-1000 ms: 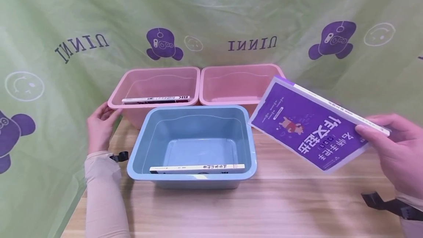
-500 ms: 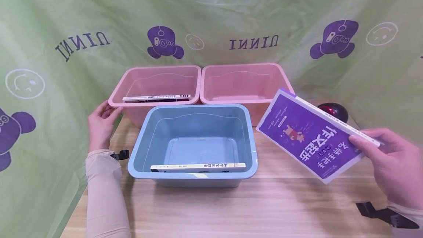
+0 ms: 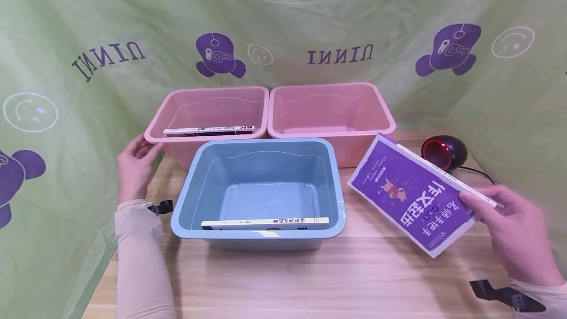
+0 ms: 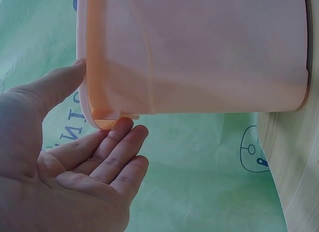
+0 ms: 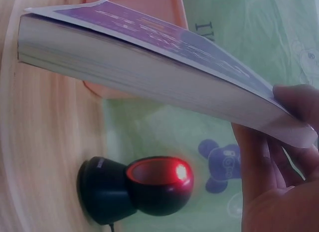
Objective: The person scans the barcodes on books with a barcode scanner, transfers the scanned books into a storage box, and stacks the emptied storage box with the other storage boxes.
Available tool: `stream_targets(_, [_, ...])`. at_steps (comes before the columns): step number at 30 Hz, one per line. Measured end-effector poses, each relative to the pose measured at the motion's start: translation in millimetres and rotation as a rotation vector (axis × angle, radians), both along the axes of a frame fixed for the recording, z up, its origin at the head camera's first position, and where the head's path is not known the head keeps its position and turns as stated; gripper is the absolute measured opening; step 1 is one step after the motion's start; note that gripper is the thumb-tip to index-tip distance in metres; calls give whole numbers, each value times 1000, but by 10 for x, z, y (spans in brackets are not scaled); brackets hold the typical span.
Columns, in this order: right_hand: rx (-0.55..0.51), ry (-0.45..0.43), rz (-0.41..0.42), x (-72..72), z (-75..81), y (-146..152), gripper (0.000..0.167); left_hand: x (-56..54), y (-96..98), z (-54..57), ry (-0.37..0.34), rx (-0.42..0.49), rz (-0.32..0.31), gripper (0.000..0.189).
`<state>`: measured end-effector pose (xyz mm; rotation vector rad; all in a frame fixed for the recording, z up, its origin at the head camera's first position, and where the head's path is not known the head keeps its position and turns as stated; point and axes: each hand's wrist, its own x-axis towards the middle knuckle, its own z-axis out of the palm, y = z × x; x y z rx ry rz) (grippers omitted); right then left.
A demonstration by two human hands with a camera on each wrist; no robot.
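Note:
My right hand [image 3: 520, 230] grips a purple paperback book [image 3: 405, 196] by one end, thumb on the cover and fingers beneath. The book is tilted in the air to the right of the blue bin [image 3: 261, 161]; its thick page edges face the right wrist view. My left hand [image 3: 135, 169] holds the rim at the left corner of the left pink bin [image 3: 195, 149], with the thumb [image 4: 65, 82] on the rim and the fingertips just under it. One book [image 3: 266, 223] stands at the near wall inside the blue bin, and another book [image 3: 208, 131] is inside the left pink bin.
A second pink bin [image 3: 332, 144] stands beside the first, behind the blue one. A black round-headed device [image 3: 444, 152] glows red at the right back, its cable trailing right. Green printed cloth [image 3: 283, 23] hangs behind the wooden table [image 3: 354, 279].
My right hand has brought the book lower and slightly left, turning it a little, and the black device has come into view behind it. My left hand stays at the pink bin.

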<state>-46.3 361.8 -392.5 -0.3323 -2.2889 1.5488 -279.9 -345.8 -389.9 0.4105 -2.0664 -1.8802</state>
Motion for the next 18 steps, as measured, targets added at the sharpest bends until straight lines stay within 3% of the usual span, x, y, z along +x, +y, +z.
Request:
stream_targets(8, [53,-46,-43,58,-63,52,7,-16,-11,-20,3,13,-5,74])
stream_targets(14, [-33,-33,-43,83,-99,95,11,-24,-15,-18,4,24,-9,74])
stream_targets(18, [26,-60,-65,89,-94,101,10,-21,-17,-20,3,23,-10,74])
